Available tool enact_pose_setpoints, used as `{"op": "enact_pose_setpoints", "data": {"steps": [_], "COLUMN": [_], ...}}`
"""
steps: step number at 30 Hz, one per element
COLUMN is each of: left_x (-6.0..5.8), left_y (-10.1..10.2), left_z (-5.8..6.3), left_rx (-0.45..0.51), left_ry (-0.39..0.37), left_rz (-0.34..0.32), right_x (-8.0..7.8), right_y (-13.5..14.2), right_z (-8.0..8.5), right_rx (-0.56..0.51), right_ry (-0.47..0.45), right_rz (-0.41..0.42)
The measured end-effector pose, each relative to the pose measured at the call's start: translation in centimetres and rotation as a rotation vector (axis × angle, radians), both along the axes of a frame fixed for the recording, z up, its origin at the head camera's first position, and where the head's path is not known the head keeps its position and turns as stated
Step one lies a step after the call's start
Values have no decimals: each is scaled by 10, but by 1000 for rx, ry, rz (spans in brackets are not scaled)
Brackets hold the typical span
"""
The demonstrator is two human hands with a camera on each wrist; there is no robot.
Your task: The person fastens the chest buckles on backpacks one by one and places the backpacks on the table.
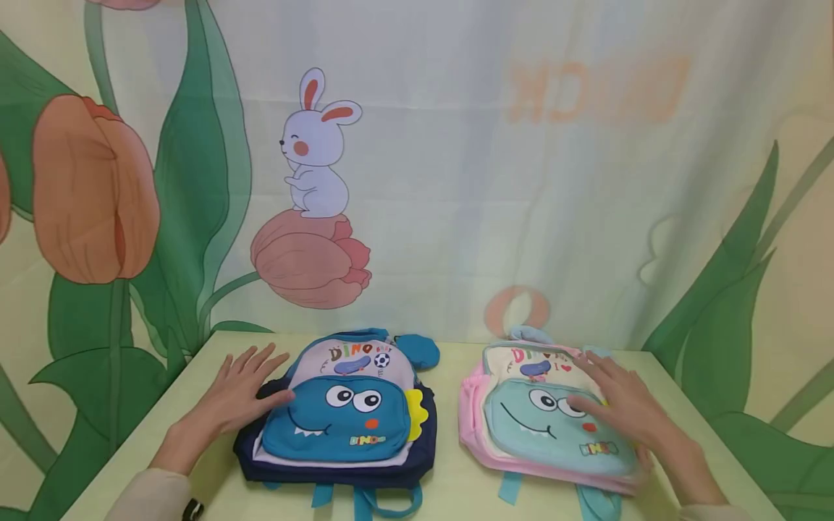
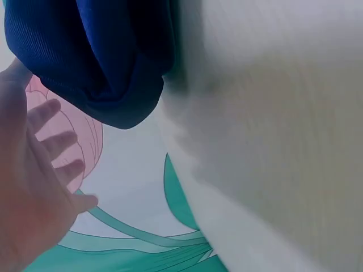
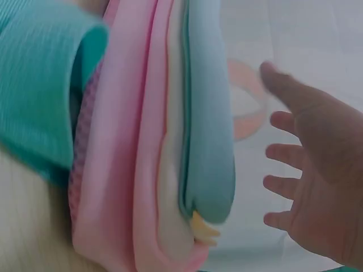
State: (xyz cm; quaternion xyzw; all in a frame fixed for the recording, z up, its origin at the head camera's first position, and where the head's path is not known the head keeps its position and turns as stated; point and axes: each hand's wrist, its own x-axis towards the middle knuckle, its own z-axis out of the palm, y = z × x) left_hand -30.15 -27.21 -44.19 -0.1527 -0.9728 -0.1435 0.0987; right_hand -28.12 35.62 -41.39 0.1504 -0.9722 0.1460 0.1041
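Observation:
A navy and blue dinosaur backpack [image 1: 332, 427] lies front side up on the left of the table. To its right lies a pink and mint dinosaur backpack [image 1: 554, 423], also face up and slightly turned. My left hand [image 1: 244, 387] is at the blue backpack's left side, fingers spread, thumb overlapping its edge in the head view. Over the pink backpack's right side is my right hand [image 1: 619, 398], its fingers extended. In the right wrist view that hand [image 3: 323, 164] is apart from the mint front pocket [image 3: 210, 113]. Neither hand grips anything.
The pale table [image 1: 202, 369] has a printed curtain [image 1: 423, 217] with tulips and a rabbit behind it. Blue straps [image 1: 397, 503] from the left backpack and teal straps [image 1: 511, 486] from the right one lie toward the table's near side.

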Motion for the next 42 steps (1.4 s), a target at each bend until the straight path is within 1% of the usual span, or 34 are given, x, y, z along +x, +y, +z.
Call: {"op": "enact_pose_setpoints", "data": {"steps": [1, 4, 8, 10, 15, 18, 20, 28, 34, 42], "left_x": [-1, -5, -8, -7, -3, -3, -3, -1, -1, 1], "left_y": [0, 1, -2, -3, -6, -6, -7, -13, -17, -22], "left_z": [0, 1, -2, -4, -8, -9, -9, -15, -17, -20], "left_rx": [16, 57, 72, 78, 107, 122, 129, 128, 154, 183], "left_ry": [-4, -7, -34, -59, -120, -143, -158, -206, -232, -278], "left_rz": [-4, -13, -10, -5, 8, 5, 6, 16, 14, 9], "right_x": [0, 1, 3, 2, -2, -4, -4, -7, -8, -13], "right_y": [-2, -8, -19, -25, -40, -47, -52, -73, -90, -112], "right_z": [1, 2, 1, 0, -5, -6, -6, -8, -5, -9], "right_rx": [-8, -77, -178, -196, -188, -185, -181, -146, -161, -123], "right_ry": [10, 0, -24, -3, 99, 144, 157, 130, 117, 58], "right_rz": [16, 50, 63, 87, 169, 200, 216, 246, 262, 267]}}
